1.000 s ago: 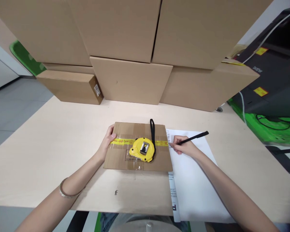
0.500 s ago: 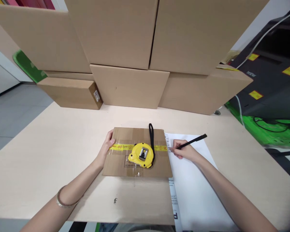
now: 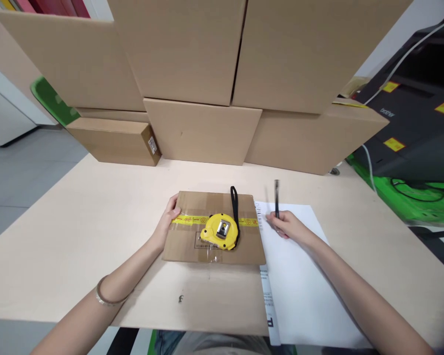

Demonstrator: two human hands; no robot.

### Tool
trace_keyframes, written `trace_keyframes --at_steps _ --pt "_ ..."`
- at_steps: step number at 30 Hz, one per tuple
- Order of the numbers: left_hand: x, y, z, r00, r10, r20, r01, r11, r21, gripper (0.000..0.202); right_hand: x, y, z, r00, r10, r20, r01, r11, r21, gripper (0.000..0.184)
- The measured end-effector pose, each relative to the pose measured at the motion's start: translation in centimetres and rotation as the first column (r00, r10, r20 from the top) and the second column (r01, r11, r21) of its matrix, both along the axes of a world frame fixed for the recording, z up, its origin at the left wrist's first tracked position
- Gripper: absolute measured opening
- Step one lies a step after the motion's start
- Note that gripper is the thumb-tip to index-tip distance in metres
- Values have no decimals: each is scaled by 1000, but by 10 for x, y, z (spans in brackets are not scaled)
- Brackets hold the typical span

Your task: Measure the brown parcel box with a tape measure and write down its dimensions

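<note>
My left hand (image 3: 167, 222) grips the left edge of a small cardboard box (image 3: 187, 251), its thumb on top and the other fingers mostly hidden. Yellow printed tape runs across the box. On top of it lies a yellow tape measure (image 3: 211, 228) with a black wrist strap. A black pen (image 3: 277, 197), slightly blurred, stands nearly upright in the closed fingers of my right hand (image 3: 290, 227). That hand is over white paper (image 3: 299, 286) to the right of the box. A printed strip shows along the paper's left side.
Large cardboard boxes (image 3: 187, 49) are stacked along the back of the pale table (image 3: 96, 217). A narrow carton (image 3: 111, 143) lies at the back left. Beyond the right side stands a dark printer (image 3: 418, 128) on a green surface, with cables about it.
The pen has swung from leaning right to nearly upright, and my right hand has drawn slightly away from the box. My left hand keeps its hold. The camera view has shifted a little.
</note>
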State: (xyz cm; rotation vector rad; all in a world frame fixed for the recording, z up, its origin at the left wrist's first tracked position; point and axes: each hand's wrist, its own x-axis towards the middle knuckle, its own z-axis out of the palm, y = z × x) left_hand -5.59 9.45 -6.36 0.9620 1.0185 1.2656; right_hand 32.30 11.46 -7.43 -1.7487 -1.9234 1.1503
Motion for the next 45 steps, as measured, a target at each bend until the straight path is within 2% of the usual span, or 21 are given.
trace_keyframes --at_steps 4,8,12,14,15,17,19,22,24,25,27,30,32,35,39,41,43,45 --pt "1 -1 0 1000 -27 16 26 999 19 60 -1 -14 19 948 -54 313 36 997 63 50" --pt "0 1 -1 998 -54 -10 54 998 27 62 -10 -28 24 848 -47 528 -6 995 99 46" --pt "-5 4 -4 994 -16 -104 20 999 41 74 -17 -35 39 791 -36 610 -43 993 114 51" --pt "-8 3 -2 988 10 -154 -4 999 39 84 -23 -39 56 803 -71 592 -41 984 174 51" --pt "-10 3 -1 982 16 -191 -6 999 52 83 -28 -41 65 833 -95 545 -42 972 233 50" --pt "-13 2 3 954 14 -300 23 992 121 66 -44 -44 82 919 -85 386 -75 921 382 52" --pt "-14 2 6 915 11 -402 69 980 184 44 -65 -47 94 967 50 251 -179 834 523 61" --pt "-15 4 6 896 21 -443 85 972 219 38 -98 -46 101 913 278 300 -407 690 599 69" --pt "-14 5 4 916 13 -401 86 970 229 43 -113 -43 103 872 335 358 -488 657 575 62" --pt "-13 5 3 930 -1 -368 91 970 227 47 -118 -42 104 865 351 359 -500 668 551 57" --pt "-12 6 2 955 -29 -294 96 972 214 58 -124 -41 108 878 377 294 -477 733 485 54" --pt "-12 6 2 973 -52 -226 97 976 193 68 -125 -43 116 909 403 108 -417 864 284 61" --pt "-12 6 3 978 -72 -195 109 977 182 69 -126 -44 123 913 407 12 -403 900 169 66" --pt "-14 8 3 982 -88 -165 116 979 169 70 -133 -40 132 881 453 -137 -438 890 128 64" --pt "-15 11 -3 988 -94 -126 113 982 152 73 -155 -27 141 786 473 -398 -500 865 41 43" --pt "-14 12 -5 993 -97 -70 105 986 126 74 -169 -20 142 794 492 -357 -486 866 113 40" --pt "-13 13 -6 996 -84 -4 84 992 96 75 -183 -15 143 835 513 -201 -467 852 236 38" --pt "-11 13 -5 997 -70 39 67 995 73 77 -194 -12 142 856 516 -37 -483 823 299 37"
